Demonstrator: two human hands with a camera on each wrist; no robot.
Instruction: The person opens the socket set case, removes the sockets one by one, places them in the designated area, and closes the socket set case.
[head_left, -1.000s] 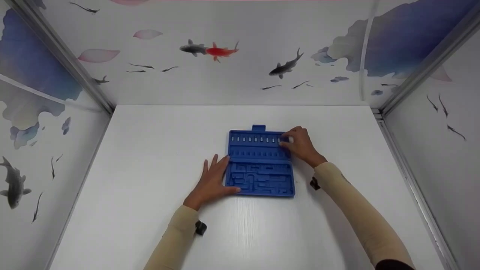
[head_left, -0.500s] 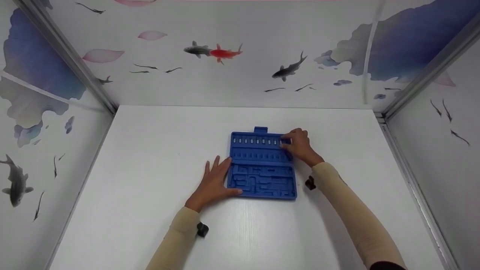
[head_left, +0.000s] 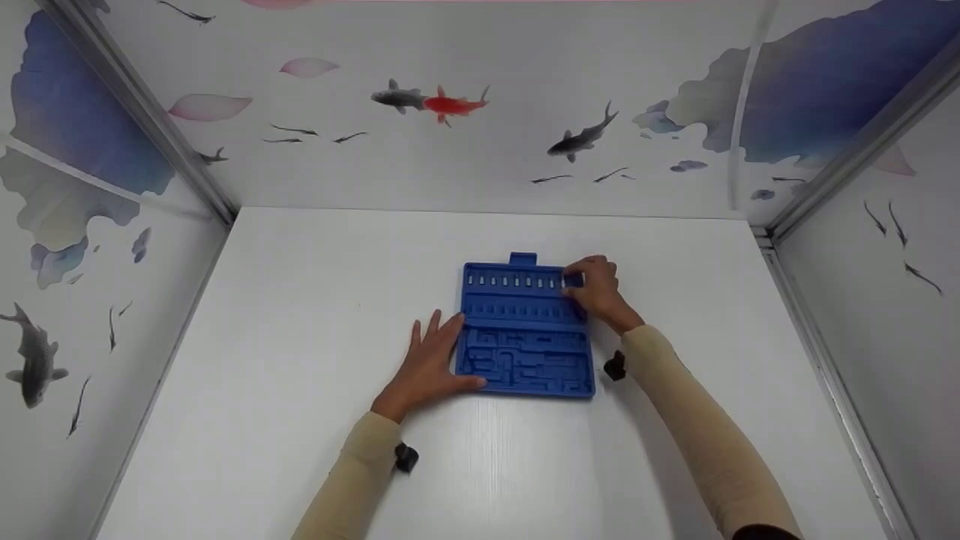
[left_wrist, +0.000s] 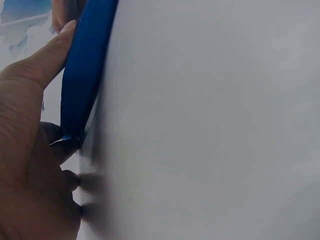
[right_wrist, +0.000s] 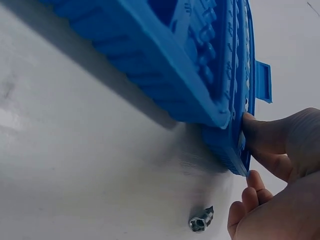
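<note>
A blue plastic socket case [head_left: 525, 324] lies unfolded on the white table, its moulded slots facing up. Several small metal sockets [head_left: 517, 282] stand in a row along its far half. My left hand [head_left: 427, 367] steadies the left side, fingers spread along that edge and thumb on the near rim. In the left wrist view the thumb [left_wrist: 60, 45] touches the case wall. My right hand [head_left: 600, 289] pinches with thumb and forefinger at the right end of the socket row; the small socket there is mostly hidden by the fingers.
A loose chrome socket-like piece [right_wrist: 201, 220] lies on the table beside the case, below my right hand in the right wrist view. A latch tab [head_left: 523, 259] sticks out from the far edge. White printed panels [head_left: 480, 172] wall the table at the back and sides.
The pale piece seen between my right fingers a second ago is now down at the row's right end, largely covered. My left hand keeps its place on the case. The head view has shifted slightly.
</note>
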